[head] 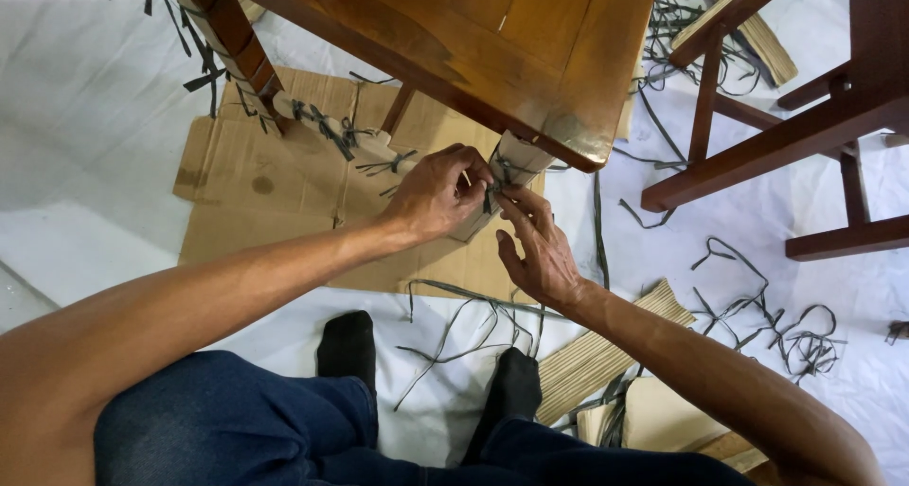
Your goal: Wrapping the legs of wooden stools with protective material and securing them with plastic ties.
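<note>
Hands: left (437, 194), right (537, 249) pinching dark strap (492, 185) between them | on wrapped chair leg (516, 164)

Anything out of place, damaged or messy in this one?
Loose dark straps lie scattered over the white floor sheet, tangled rather than bundled. Nothing looks broken. Both hands pinch a strap at the wrapped chair leg, which looks orderly.

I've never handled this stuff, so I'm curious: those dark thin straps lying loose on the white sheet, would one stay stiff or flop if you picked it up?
Probably floppy: the loose straps lie in curls and loops on the white sheet. Likely light, since they are thin and narrow. They seem to bend easily, as the one between the left hand and right hand is tied around the wrapped table leg.
</note>
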